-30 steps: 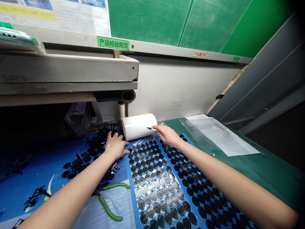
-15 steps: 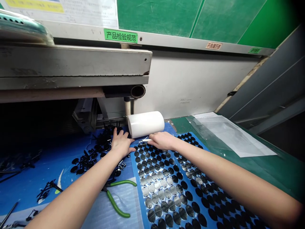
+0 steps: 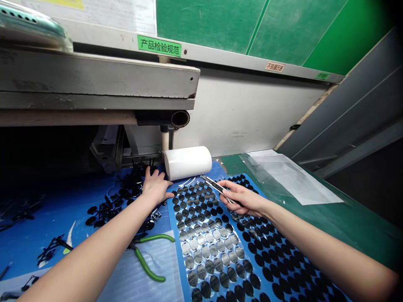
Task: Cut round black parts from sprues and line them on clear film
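My left hand (image 3: pixel 154 187) lies flat with fingers spread on the blue mat, at the left end of a white roll of film (image 3: pixel 188 162). My right hand (image 3: pixel 242 196) is closed on a slim utility knife (image 3: pixel 214 185), whose tip points up-left toward the roll's right end. Under both hands lies a blue sheet (image 3: pixel 217 247) covered with several rows of round black and shiny discs.
Green-handled pliers (image 3: pixel 145 260) lie on a foam sheet left of the discs. Loose black plastic parts (image 3: pixel 110 205) are scattered at the left. Clear plastic bags (image 3: pixel 289 178) rest on the green table at the right. A grey metal shelf (image 3: pixel 94 90) overhangs the back.
My right hand has drawn back to the right from the roll, and the knife now shows clearly in it. The left hand stays at the roll's left end.
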`<state>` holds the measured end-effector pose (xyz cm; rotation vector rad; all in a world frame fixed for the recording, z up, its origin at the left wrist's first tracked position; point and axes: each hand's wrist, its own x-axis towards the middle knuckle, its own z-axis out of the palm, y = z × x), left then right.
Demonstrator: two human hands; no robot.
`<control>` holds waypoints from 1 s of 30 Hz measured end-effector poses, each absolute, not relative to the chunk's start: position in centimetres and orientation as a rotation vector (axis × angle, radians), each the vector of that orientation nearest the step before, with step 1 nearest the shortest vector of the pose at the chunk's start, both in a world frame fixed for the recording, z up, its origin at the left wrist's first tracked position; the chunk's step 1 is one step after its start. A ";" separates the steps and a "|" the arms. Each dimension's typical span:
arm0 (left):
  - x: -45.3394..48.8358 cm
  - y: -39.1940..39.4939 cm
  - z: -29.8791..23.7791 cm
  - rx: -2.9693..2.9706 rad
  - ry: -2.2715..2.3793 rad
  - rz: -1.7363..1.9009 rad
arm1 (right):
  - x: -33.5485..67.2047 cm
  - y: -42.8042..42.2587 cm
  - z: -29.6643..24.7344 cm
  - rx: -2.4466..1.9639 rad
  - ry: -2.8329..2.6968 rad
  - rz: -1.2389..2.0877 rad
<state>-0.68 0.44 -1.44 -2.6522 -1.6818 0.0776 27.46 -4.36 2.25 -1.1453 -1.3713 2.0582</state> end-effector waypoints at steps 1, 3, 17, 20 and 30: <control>-0.7 0.4 -1.5 -2.653 -1.682 0.081 | 27.6 -4.6 2.2 -1.144 -1.355 2.082; -0.8 0.5 -1.6 -2.655 -1.684 0.087 | 27.8 -4.8 2.6 -1.144 -1.428 2.117; -1.1 0.7 -2.1 -2.669 -1.697 0.075 | 27.5 -4.0 3.5 -1.271 -1.859 1.819; -1.1 0.7 -2.2 -2.671 -1.692 0.079 | 27.3 -3.9 2.8 -1.354 -1.933 1.657; -1.0 0.8 -2.3 -2.661 -1.719 0.112 | 26.7 -2.9 1.9 -1.562 -2.229 1.079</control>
